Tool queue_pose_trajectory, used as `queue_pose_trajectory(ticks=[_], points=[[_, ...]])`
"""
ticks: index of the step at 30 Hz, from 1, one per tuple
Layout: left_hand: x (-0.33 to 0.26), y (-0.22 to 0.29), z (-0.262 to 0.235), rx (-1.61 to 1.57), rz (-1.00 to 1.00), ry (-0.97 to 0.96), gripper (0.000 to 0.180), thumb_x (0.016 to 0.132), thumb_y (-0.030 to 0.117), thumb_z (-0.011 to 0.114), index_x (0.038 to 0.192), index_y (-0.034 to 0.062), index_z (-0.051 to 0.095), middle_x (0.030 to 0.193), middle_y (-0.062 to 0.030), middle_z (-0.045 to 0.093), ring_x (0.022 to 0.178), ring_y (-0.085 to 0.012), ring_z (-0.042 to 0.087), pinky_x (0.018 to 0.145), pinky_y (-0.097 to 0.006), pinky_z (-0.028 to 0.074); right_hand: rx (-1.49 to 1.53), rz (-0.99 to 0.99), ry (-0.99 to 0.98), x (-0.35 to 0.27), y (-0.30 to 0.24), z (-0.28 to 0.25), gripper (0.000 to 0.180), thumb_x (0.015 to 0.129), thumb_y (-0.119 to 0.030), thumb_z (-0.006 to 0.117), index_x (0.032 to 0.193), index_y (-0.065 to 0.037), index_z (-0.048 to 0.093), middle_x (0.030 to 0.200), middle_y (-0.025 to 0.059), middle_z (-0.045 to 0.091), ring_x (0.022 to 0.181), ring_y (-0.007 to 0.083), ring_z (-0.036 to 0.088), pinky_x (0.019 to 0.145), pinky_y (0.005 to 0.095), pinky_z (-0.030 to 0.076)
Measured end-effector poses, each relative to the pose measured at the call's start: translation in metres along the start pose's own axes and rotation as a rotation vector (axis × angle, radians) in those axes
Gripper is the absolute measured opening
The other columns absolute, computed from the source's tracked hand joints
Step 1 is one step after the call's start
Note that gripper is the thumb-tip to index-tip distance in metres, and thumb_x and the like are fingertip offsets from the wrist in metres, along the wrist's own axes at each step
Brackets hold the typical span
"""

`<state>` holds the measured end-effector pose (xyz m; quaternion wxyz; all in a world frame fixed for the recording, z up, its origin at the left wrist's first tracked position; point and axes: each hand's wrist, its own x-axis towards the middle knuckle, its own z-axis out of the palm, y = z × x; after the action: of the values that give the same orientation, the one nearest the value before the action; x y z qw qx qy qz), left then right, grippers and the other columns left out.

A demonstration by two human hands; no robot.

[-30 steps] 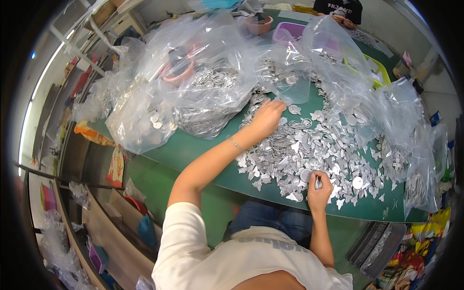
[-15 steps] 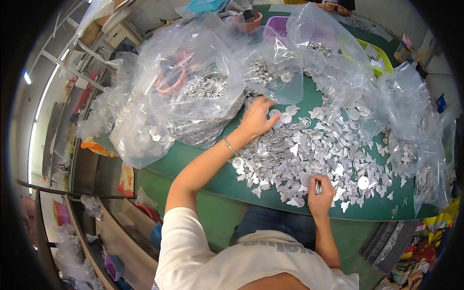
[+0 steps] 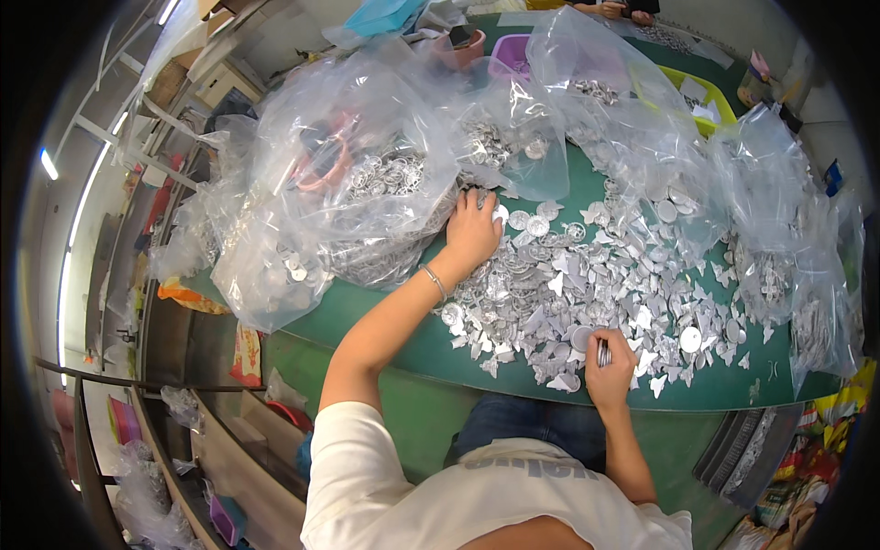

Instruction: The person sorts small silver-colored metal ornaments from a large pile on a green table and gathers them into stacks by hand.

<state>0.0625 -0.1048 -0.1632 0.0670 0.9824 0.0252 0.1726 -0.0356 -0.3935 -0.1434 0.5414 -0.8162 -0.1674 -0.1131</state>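
Observation:
My left hand rests at the far left of a heap of flat silver metal pieces, beside the mouth of a clear bag. Its fingers point away from me, slightly apart, and their tips touch small pieces; nothing shows gripped in it. Near the table's front edge, my right hand is closed round a short stack of silver discs. A larger flat disc lies right beside that hand. Many pieces in the heap are butterfly-shaped, others are round or openwork rings.
Large clear plastic bags of metal pieces stand at the left, with more bags at the right. Behind are a purple basin, a yellow-green basket and another person's hands. The green table has a curved front edge.
My left hand has drawn a little left and its fingers now point more straight away from me. My right hand keeps its place with the discs.

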Motion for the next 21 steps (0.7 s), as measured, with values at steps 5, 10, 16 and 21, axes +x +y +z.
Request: queue_pose_trajectory(ticks=[5,10,16,21], points=[[0.008,0.004,0.000,0.116,-0.029,-0.007,0.046,0.078,0.024,0.057,0.119,0.0052,0.047,0.106,-0.0244,0.049,0.100,-0.0434,0.047,0.083,-0.046,0.042,0.009,0.016,-0.007,0.000,-0.001,0.000,0.004,0.075,0.002,0.058,0.078,0.002,0.056,0.071,0.0137,0.056,0.062,0.0284,0.056,0.057,0.0324,0.043],[-0.007,0.024,-0.014,-0.119,-0.034,-0.029,0.035,0.076,0.007,0.059,0.110,0.0065,0.049,0.093,-0.0192,0.050,0.083,-0.0373,0.050,0.073,-0.044,0.043,0.001,0.013,0.006,0.000,-0.001,0.000,0.004,0.075,0.002,0.058,0.077,0.001,0.056,0.071,0.0134,0.056,0.062,0.0282,0.056,0.057,0.0324,0.044],[-0.048,0.071,-0.045,-0.316,0.149,-0.151,0.035,0.076,-0.002,0.052,0.111,0.0061,0.048,0.096,-0.0172,0.048,0.090,-0.0363,0.049,0.079,-0.041,0.042,0.002,-0.005,0.007,0.000,0.000,0.001,0.003,0.075,0.001,0.058,0.077,0.001,0.056,0.071,0.0134,0.056,0.063,0.0287,0.056,0.058,0.0325,0.044],[-0.074,0.090,-0.059,-0.395,0.202,-0.171,0.043,0.077,-0.002,0.052,0.118,0.0067,0.046,0.112,-0.0187,0.045,0.104,-0.0372,0.045,0.088,-0.041,0.039,-0.007,0.003,-0.004,-0.001,0.000,0.000,0.003,0.075,0.000,0.058,0.077,0.001,0.056,0.071,0.0134,0.056,0.064,0.0291,0.057,0.058,0.0330,0.044]])
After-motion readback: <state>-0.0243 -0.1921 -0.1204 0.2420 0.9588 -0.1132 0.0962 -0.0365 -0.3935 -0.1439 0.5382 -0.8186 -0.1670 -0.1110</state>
